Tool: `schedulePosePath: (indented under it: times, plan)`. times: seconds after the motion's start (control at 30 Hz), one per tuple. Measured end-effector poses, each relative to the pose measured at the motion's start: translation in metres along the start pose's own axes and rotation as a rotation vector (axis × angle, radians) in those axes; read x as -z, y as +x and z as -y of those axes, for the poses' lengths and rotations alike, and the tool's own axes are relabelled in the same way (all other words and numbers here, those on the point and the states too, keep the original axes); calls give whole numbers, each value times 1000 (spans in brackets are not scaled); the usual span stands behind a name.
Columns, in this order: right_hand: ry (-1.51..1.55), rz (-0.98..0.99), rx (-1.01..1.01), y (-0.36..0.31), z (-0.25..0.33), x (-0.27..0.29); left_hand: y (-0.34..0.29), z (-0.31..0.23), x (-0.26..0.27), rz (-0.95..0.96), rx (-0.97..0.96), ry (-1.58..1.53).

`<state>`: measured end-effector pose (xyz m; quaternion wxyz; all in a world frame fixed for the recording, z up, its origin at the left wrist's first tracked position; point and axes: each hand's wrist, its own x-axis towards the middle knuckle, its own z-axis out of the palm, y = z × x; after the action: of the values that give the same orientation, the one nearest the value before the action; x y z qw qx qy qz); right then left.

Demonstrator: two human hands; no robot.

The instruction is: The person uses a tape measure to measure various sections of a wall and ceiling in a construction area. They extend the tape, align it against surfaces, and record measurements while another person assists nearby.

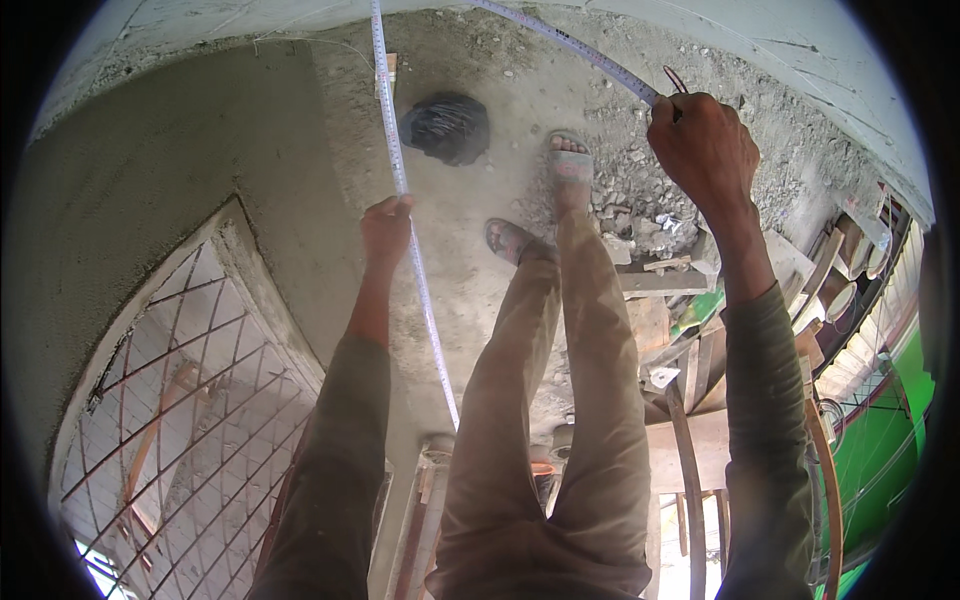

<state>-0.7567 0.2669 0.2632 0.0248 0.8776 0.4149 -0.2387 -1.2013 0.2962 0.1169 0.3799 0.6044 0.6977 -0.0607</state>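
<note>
A long white measuring tape (390, 110) runs down from the top edge past my left hand (386, 228). My left hand is closed, thumb and fingers pinching the strip's edge. Below it, the tape hangs down to an end beside my left leg. My right hand (703, 145) is raised at the right and closed round another stretch of tape (590, 55). This stretch curves up and leaves at the top edge. A thin dark red loop (676, 79) sticks up by my right fingers. Any tape case is hidden in my fist.
A black plastic bag (446, 127) lies on the dusty floor ahead of my sandalled feet. Rubble (645, 220) and scrap wood (665, 283) are heaped to the right. At the left, a plastered wall (270, 140) holds a window opening with a metal grille (200, 370).
</note>
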Motion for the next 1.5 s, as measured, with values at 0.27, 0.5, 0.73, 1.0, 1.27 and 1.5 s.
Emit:
schedulePosePath:
  times: [0.27, 0.5, 0.73, 1.0, 1.27, 1.5]
  plan:
    - [23, -56, 26, 6, -12, -14, -7, -22, -6, 12, 59, 89]
    - [46, -13, -1, 12, -14, -16, -2, -13, -8, 31, 56, 143]
    - [43, 27, -41, 8, -12, 17, -14, -30, 8, -3, 88, 100]
    - [30, 63, 152, -87, -86, 227, -98, -32, 109, -14, 228, 209]
    - [-236, -343, 683, -195, -40, 550, -185, 68, 254, -401, 609, -250]
    - [-360, -1122, 1111, -273, 78, 778, -215, -109, 400, -734, 370, 472]
